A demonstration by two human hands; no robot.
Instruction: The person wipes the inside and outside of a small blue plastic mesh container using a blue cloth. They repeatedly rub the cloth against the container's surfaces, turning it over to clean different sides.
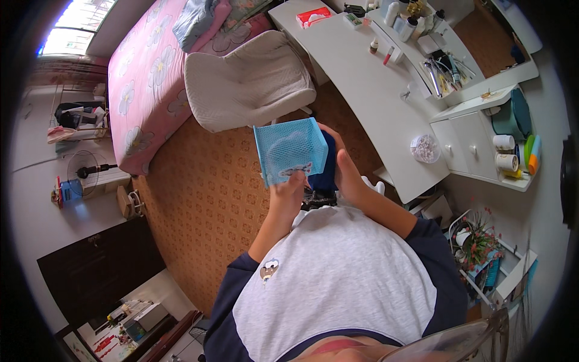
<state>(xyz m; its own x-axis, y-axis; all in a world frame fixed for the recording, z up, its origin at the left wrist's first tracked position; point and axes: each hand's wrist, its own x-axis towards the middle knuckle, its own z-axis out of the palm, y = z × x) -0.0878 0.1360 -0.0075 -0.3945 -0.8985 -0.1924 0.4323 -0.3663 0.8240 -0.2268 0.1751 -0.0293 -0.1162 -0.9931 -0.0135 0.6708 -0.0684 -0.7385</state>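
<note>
A light-blue mesh basket [280,146] with a small cartoon figure on one side is held up in front of my body. My left hand [288,190] grips its near edge, thumb pressed on the mesh by the figure. At the basket's right side, my right hand [345,166] curls its fingers round the far corner, with its thumb raised. Those fingertips are partly hidden behind the basket. Dark-blue cloth [326,166] shows between the basket and my right hand. Whether anything lies inside the basket is hard to make out through the mesh.
A pale padded chair [247,81] stands just beyond the basket. To the right runs a long white desk [374,90] with a tub of white pieces [425,149] and several cosmetics. A bed with a pink flowered cover [148,78] is at the far left, over patterned brown flooring [193,199].
</note>
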